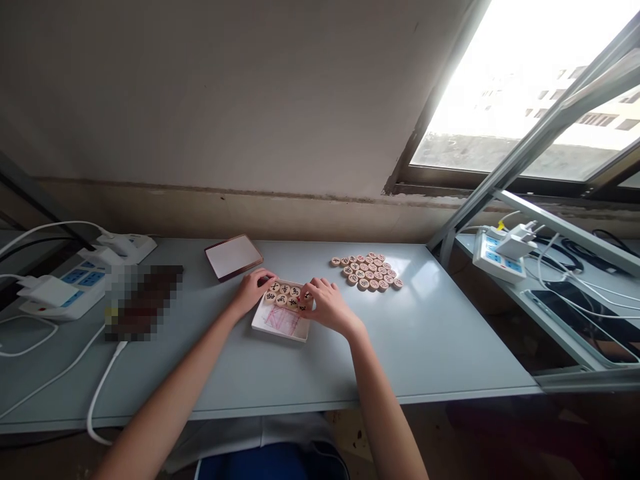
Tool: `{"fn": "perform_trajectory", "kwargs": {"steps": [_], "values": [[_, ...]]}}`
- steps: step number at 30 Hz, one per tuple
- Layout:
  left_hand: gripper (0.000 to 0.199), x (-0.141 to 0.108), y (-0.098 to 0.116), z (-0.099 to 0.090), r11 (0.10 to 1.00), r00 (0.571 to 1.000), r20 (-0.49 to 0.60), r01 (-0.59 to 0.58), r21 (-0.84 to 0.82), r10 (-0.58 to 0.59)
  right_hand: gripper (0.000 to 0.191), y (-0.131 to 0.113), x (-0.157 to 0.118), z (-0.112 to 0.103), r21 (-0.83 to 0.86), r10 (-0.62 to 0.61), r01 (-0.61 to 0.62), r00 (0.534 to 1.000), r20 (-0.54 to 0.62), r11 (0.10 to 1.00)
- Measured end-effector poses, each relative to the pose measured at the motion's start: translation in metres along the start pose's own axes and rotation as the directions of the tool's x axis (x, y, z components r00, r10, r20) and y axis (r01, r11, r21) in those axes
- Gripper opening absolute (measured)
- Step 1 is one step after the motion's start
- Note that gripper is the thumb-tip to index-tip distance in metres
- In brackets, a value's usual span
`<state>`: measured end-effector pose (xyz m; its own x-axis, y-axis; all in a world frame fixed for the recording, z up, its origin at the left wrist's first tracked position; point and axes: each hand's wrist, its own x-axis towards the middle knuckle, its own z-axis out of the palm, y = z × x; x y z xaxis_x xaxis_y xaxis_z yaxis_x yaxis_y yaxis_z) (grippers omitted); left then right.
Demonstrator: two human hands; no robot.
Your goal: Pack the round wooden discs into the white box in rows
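I see the grey table (425,347) first, then the shallow white box (281,321) at its middle, its lid (233,257) lying beyond. My left hand (253,288) rests on the box's far-left corner, fingers curled; my right hand (327,305) pinches a wooden piece (303,303) among the row inside. A cluster of pieces (367,271) lies to the right.

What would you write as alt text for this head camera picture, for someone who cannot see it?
A person's two bare hands, left hand and right hand, rest on a shallow white box holding a few round wooden game pieces on a grey table. More such pieces lie in a cluster to the right, a lid to the left, power strips at the far left.
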<state>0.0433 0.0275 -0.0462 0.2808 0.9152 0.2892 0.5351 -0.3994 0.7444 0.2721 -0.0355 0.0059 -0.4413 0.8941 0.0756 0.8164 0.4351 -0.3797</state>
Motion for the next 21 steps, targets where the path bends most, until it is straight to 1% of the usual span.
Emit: {"fn": "perform_trajectory", "kwargs": {"steps": [2, 5, 8, 10, 12, 13, 14, 15, 17, 18, 19, 20, 21], "values": [[0.028, 0.0, 0.001, -0.001, 1.0, 1.0, 0.004, 0.0, 0.002, 0.0, 0.014, -0.003, 0.002, 0.002, -0.043, 0.005, -0.005, 1.0, -0.001, 0.999], [0.028, -0.001, 0.002, -0.001, 1.0, 1.0, 0.014, 0.007, 0.0, -0.007, 0.009, -0.004, 0.002, 0.003, -0.061, 0.004, -0.004, 1.0, -0.001, 0.998], [0.028, -0.001, 0.002, -0.002, 1.0, 1.0, 0.019, 0.019, -0.005, -0.019, 0.003, -0.001, 0.002, 0.0, -0.036, -0.003, 0.004, 1.0, 0.02, 0.999], [0.028, 0.0, 0.001, -0.001, 1.0, 1.0, 0.021, 0.022, -0.01, -0.022, 0.003, 0.001, 0.001, -0.002, 0.011, -0.011, 0.011, 1.0, 0.025, 1.0], [0.028, 0.0, 0.001, -0.002, 1.0, 1.0, 0.022, 0.02, -0.011, -0.02, 0.008, 0.005, 0.002, -0.004, 0.04, 0.03, -0.029, 0.999, -0.027, 0.999], [0.029, 0.0, 0.001, -0.002, 1.0, 0.999, 0.026, 0.019, -0.011, -0.019, 0.011, 0.008, 0.002, -0.004, 0.028, 0.085, -0.082, 0.993, -0.085, 0.996], [0.029, 0.0, 0.001, -0.003, 1.0, 0.999, 0.033, 0.016, -0.011, -0.016, 0.014, 0.012, 0.002, -0.005, -0.004, 0.157, -0.159, 0.975, -0.159, 0.987], [0.029, -0.001, 0.0, -0.004, 1.0, 0.999, 0.041, 0.011, -0.009, -0.01, 0.015, 0.016, 0.002, -0.005, -0.047, 0.239, -0.257, 0.94, -0.242, 0.965], [0.029, -0.001, 0.0, -0.006, 1.0, 0.999, 0.054, -0.001, 0.005, 0.0, 0.017, 0.027, 0.001, -0.006, -0.135, 0.385, -0.463, 0.84, -0.383, 0.876], [0.028, -0.001, -0.001, -0.007, 1.0, 0.998, 0.058, -0.003, 0.019, 0.002, 0.018, 0.033, 0.0, -0.006, -0.168, 0.44, -0.545, 0.794, -0.42, 0.822], [0.028, -0.002, -0.002, -0.008, 0.999, 0.998, 0.058, -0.003, 0.036, 0.001, 0.02, 0.038, -0.001, -0.006, -0.195, 0.485, -0.604, 0.759, -0.434, 0.772], [0.028, -0.002, -0.002, -0.008, 0.999, 0.998, 0.058, -0.001, 0.052, -0.002, 0.021, 0.043, -0.002, -0.006, -0.215, 0.518, -0.643, 0.737, -0.434, 0.735], [0.028, -0.002, -0.003, -0.009, 0.998, 0.998, 0.06, 0.002, 0.065, -0.006, 0.022, 0.047, -0.003, -0.005, -0.231, 0.539, -0.663, 0.726, -0.427, 0.712]]}}
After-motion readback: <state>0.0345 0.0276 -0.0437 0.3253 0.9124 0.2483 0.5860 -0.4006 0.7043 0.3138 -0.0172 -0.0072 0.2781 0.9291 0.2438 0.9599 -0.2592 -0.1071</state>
